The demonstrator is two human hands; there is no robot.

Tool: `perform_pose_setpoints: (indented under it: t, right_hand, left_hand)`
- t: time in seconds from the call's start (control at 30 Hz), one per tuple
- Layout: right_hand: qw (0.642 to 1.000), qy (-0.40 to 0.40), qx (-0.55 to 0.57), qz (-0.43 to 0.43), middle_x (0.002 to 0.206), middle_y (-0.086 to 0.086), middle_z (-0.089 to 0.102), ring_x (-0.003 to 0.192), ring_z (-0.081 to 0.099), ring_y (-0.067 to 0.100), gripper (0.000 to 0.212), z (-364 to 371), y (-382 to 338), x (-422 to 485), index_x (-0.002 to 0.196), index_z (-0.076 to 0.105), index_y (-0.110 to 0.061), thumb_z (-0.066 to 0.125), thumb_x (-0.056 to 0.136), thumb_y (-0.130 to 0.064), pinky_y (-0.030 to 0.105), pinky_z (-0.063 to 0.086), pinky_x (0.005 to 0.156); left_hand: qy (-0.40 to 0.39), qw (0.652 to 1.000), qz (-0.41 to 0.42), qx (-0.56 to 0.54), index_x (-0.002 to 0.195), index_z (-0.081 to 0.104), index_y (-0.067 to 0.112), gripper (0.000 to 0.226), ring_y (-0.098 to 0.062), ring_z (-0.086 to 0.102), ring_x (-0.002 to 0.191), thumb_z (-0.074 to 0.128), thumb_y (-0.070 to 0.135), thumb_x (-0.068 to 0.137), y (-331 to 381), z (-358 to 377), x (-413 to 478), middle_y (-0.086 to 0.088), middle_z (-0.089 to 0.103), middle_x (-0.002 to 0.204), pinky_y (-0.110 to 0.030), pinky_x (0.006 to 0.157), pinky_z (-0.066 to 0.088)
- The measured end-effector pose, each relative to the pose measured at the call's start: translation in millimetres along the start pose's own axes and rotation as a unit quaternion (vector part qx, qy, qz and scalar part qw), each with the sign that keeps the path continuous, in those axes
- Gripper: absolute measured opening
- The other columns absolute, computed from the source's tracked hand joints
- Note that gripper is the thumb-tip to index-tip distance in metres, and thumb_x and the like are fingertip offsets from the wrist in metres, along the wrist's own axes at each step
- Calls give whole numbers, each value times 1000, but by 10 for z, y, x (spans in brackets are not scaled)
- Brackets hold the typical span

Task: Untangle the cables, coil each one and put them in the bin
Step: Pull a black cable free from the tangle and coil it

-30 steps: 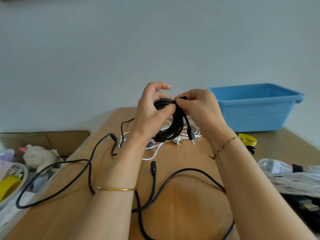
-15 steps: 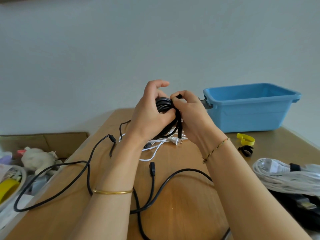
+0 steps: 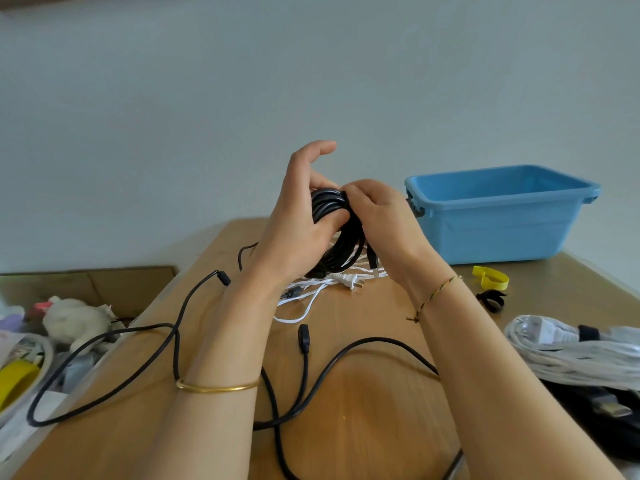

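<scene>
Black coil (image 3: 341,233) half hidden, left hand (image 3: 298,223), right hand (image 3: 381,220) gripping it

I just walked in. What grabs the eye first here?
Mid-frame, a left hand and a right hand grip a black cable coil above the wooden table. A bright blue bin stands behind to the right, and a loose black cable sprawls nearer.

black coiled cable (image 3: 341,230) held above table; blue bin (image 3: 498,223) upright.
</scene>
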State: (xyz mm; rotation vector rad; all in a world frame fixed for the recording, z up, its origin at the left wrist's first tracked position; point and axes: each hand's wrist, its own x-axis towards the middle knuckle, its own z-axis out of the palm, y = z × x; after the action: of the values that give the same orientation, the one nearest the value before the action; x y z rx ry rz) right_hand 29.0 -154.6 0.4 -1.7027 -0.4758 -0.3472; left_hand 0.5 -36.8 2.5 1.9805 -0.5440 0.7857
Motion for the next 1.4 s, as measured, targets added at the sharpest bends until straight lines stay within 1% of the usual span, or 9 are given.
perform_pose_setpoints:
  t: [0.1,0.3,0.63,0.8,0.93,1.1,1.23,1.3,1.4]
  right_hand:
    - [999,-43,0,10,55,-3,54,60,48,15,31,-74,-26,-12,70,57,-4,41,94,-14,38,42,63]
    - [979,-149,120,74,72,6,58,68,56,15,29,-195,26,-24,83,58,-12,37,100,-21,40,44,76]
    - [990,-125,60,34,67,5,55,61,51,13,33,-152,-19,-62,87,58,-3,34,101,-19,25,43,59]
    - [976,-137,136,102,77,12,67,75,64,25,48,-196,51,-31,90,67,-6,30,103,-34,34,55,75]
    - [978,-133,132,97,104,14,71,97,68,26,50,-276,70,-7,107,67,-8,26,104,-37,36,55,85]
    - [976,-146,142,76,103,16,69,93,68,27,33,-304,57,-29,111,61,-3,43,100,-28,41,54,87]
    - [983,-166,71,43,93,13,68,84,67,20,15,-390,11,-89,104,62,-4,59,91,-10,33,56,79]
    - [985,-160,19,61,93,19,69,82,67,22,17,-444,30,-102,104,64,-1,60,91,-10,31,56,75]
    - [975,-156,-97,124,91,26,69,80,66,36,24,-565,117,-86,97,67,1,60,91,-21,49,56,81]
  left_hand:
    - [-11,1000,8,-1,118,33,47,72,-15,63,85,63,-7,81,38,-27,8,0,55,95,-41,88,53]
    - [-50,998,33,16,122,30,50,75,-14,61,81,63,-6,82,109,-57,5,-3,52,99,-39,83,54]
    - [-60,998,3,-20,127,34,46,73,-22,63,85,65,-4,83,51,-101,1,-6,54,103,-34,86,53]
    - [-69,997,-13,-43,133,33,37,75,-12,61,90,68,-6,81,10,-122,-14,-2,55,101,-14,79,47]
    - [-72,996,-12,-55,130,34,42,75,-11,60,87,69,1,78,-9,-100,-4,2,53,105,-16,80,47]
    - [-62,993,-31,-94,133,36,34,70,-18,61,90,64,-6,83,-31,-92,-13,-2,53,108,-22,78,53]
    - [-60,983,-105,-136,130,38,31,64,-8,58,84,62,6,76,-68,-45,-5,1,50,110,-21,74,49]
    - [-75,974,-155,-149,130,38,25,59,-10,57,80,60,-1,82,-66,24,-13,-2,47,112,-20,74,48]
    - [-120,964,-216,-98,135,39,18,48,-12,56,100,57,9,91,-84,105,-12,0,46,117,-25,91,46]
